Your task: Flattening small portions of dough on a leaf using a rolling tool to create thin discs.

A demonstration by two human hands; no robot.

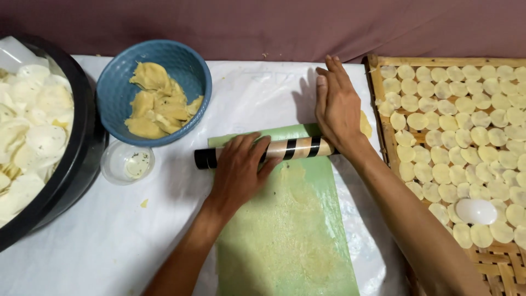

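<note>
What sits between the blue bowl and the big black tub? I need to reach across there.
In the head view, a small clear cup lies between the blue bowl and the black tub, on the white sheet.

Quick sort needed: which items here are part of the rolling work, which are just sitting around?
In use: left hand, right hand, striped rolling pin, green sheet with flattened dough.

Lying about: blue bowl, small clear cup, black tub, bamboo tray, white cutter.
</note>
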